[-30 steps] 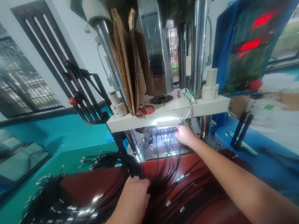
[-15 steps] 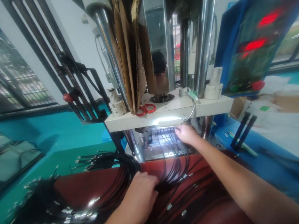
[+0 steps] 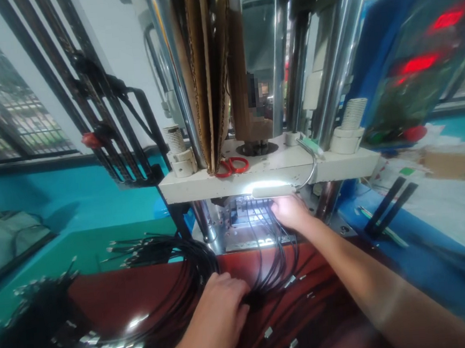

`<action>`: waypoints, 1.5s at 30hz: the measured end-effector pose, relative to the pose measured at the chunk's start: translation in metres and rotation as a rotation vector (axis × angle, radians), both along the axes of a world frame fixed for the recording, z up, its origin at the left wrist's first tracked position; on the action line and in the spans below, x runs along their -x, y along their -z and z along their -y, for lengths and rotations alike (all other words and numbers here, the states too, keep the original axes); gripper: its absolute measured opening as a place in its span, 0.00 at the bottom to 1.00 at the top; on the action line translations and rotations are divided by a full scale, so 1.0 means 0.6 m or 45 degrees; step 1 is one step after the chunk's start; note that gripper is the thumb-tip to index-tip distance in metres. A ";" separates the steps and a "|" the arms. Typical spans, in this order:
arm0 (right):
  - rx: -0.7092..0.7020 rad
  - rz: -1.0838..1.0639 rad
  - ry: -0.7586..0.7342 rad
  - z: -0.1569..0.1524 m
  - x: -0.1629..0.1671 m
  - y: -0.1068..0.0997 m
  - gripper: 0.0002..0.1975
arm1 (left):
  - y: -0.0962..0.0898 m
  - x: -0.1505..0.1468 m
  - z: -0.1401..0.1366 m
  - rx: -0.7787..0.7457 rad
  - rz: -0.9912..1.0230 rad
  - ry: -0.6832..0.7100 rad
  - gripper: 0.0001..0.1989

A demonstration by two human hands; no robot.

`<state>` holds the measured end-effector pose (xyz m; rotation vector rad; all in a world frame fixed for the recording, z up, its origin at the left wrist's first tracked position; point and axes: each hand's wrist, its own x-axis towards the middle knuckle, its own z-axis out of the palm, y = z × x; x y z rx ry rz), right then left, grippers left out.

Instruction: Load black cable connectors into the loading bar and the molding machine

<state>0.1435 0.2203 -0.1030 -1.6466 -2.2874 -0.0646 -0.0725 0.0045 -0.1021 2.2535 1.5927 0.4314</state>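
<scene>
Several thin black cables (image 3: 281,258) run up from the red-brown table into the brightly lit metal mould (image 3: 248,215) of a press. My right hand (image 3: 290,212) reaches under the press plate at the mould's right side. Its fingers are closed at the end of the rightmost cable; glare hides the fingertips. On the table, my left hand (image 3: 227,306) lies curled over the bundle of cables, its fingers bent round them and partly hidden. Small pale connectors (image 3: 290,281) show on cable ends to the right of it.
Above my right hand are a lamp (image 3: 272,191) and the white press plate (image 3: 273,173), bearing red-handled scissors (image 3: 238,165) and upright cardboard (image 3: 209,79). More cables (image 3: 158,249) lie left. A blue control box (image 3: 405,69) stands right.
The view has shifted slightly, so the press looks nearer and a little to the right. Both hands keep almost the same places, the left on the cables and the right at the mould.
</scene>
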 end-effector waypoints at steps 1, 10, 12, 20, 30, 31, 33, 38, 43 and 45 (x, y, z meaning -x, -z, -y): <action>-0.006 -0.003 0.008 0.000 0.000 -0.001 0.19 | -0.002 -0.001 0.001 0.013 0.002 -0.009 0.10; -0.091 -0.069 -0.015 0.004 0.012 -0.002 0.20 | -0.007 -0.006 0.006 -0.046 -0.023 0.006 0.12; -0.075 -0.065 -0.019 0.004 0.014 0.000 0.20 | -0.006 -0.007 0.004 -0.033 -0.042 0.004 0.12; -0.023 -0.015 -0.061 0.004 0.009 -0.006 0.20 | -0.006 -0.006 0.004 -0.058 -0.025 0.029 0.12; -0.045 -0.071 -0.102 0.015 0.025 -0.012 0.21 | -0.016 -0.014 0.007 -0.070 -0.069 -0.020 0.12; -0.036 -0.061 -0.093 0.017 0.026 -0.011 0.22 | -0.018 -0.015 0.007 -0.065 -0.082 -0.024 0.11; -0.024 -0.037 -0.081 0.019 0.026 -0.009 0.23 | -0.019 -0.016 0.006 -0.046 -0.105 -0.019 0.11; -0.003 0.025 -0.092 0.019 0.024 -0.011 0.23 | -0.019 -0.017 0.004 -0.052 -0.122 -0.012 0.10; 0.056 0.075 -0.102 0.014 0.032 -0.028 0.21 | -0.019 -0.016 0.008 -0.065 -0.064 -0.038 0.12; 0.065 0.084 -0.114 0.015 0.041 -0.035 0.20 | -0.017 -0.013 0.008 -0.059 -0.058 -0.039 0.11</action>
